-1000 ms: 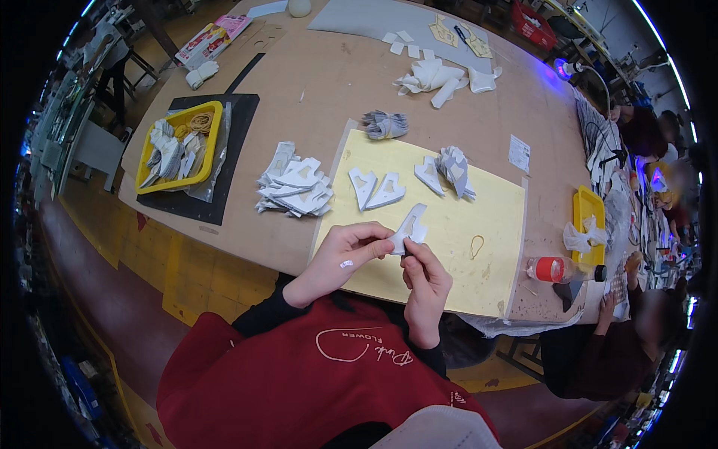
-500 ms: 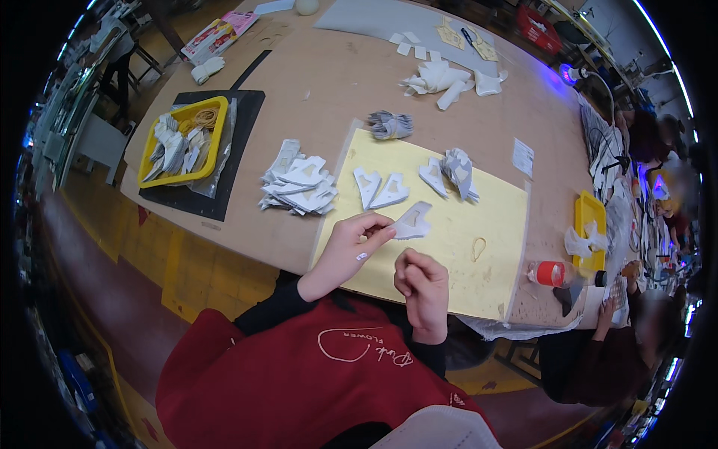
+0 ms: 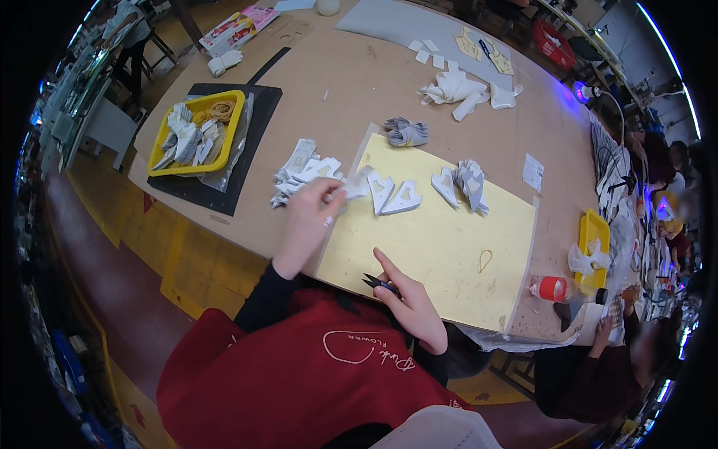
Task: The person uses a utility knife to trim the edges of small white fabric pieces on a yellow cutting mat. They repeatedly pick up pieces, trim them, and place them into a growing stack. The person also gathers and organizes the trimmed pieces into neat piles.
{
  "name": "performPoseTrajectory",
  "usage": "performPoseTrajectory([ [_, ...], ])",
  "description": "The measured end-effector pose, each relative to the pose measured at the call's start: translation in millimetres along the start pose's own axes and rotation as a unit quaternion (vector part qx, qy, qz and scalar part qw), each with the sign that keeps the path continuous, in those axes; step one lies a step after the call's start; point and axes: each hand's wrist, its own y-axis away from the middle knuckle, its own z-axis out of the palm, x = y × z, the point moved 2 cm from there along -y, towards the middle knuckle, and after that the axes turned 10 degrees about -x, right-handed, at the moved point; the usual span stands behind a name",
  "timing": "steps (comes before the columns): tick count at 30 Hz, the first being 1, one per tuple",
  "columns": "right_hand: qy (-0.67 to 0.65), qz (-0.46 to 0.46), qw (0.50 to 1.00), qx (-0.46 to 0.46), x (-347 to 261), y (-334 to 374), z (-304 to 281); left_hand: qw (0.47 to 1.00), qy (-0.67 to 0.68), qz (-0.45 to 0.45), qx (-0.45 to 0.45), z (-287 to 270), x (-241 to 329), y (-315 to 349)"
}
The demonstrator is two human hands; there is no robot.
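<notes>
My left hand [image 3: 308,217] is closed at the right edge of a loose pile of white cut pieces [image 3: 301,159]. A pale cut piece [image 3: 354,187], smeared by motion, sticks out from its fingertips. Lower down, near the table's front edge, my right hand [image 3: 410,305] holds small black thread snips [image 3: 382,285] with the index finger stretched out. Two white pieces with cut-outs [image 3: 393,197] lie side by side on the yellow sheet [image 3: 419,254]. Right of them are another single piece [image 3: 445,187] and a grey-white bundle [image 3: 471,184]; a grey tied bundle [image 3: 406,132] lies at the sheet's far edge.
At the left, a yellow tray [image 3: 233,135] with pieces and rubber bands sits on a black board [image 3: 254,142]. One rubber band [image 3: 485,260] lies on the sheet. A red-labelled bottle [image 3: 552,289] and second yellow tray [image 3: 593,222] stand right, near a co-worker [image 3: 621,363].
My left hand has moved left and away from me to the pile with the piece. My right hand has turned and lowered, and the snips now show. The whole view has shifted slightly.
</notes>
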Motion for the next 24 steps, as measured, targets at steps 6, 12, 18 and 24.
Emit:
performPoseTrajectory([
  [6, -0.049, -0.008, 0.998, 0.035, 20, 6, -6, 0.978, -0.173, 0.088, 0.082, 2, 12, -7],
  [12, -0.14, -0.043, 0.985, 0.091, 5, 14, -5, 0.963, -0.234, 0.136, 0.005, 98, -12, -13],
  [18, -0.204, -0.046, 0.972, 0.104, 17, 20, -7, 0.991, -0.083, 0.097, -0.044, 91, -26, -14],
  [24, -0.137, -0.062, 0.972, 0.183, 1, 20, -6, 0.927, 0.333, -0.099, -0.139, 78, -8, 2],
])
